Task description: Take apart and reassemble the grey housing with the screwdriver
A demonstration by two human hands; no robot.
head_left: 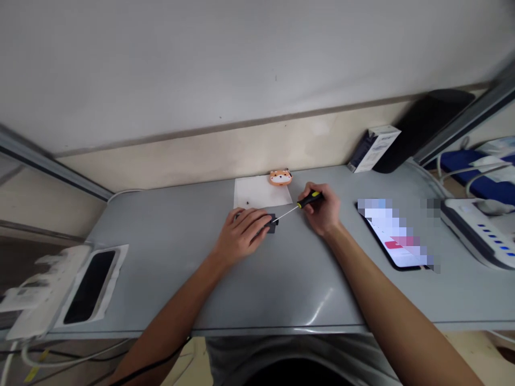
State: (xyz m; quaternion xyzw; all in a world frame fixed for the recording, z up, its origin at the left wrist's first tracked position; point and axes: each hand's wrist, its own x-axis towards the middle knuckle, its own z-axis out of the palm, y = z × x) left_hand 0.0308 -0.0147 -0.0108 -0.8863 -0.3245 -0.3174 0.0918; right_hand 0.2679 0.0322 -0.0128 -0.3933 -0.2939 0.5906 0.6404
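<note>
My left hand lies curled over a small black device on the grey table, pressing it down. My right hand grips a small screwdriver with a black and yellow handle. Its thin metal shaft slants down to the left, and the tip meets the black device. Behind the device lies a white sheet of paper with a tiny dark speck on it. An orange animal-shaped toy sits at the paper's far right corner.
A phone with a lit screen lies right of my right hand. A white box and a black cylinder stand at the back right. White power strips sit far right. A dark phone in white packaging rests at the left edge.
</note>
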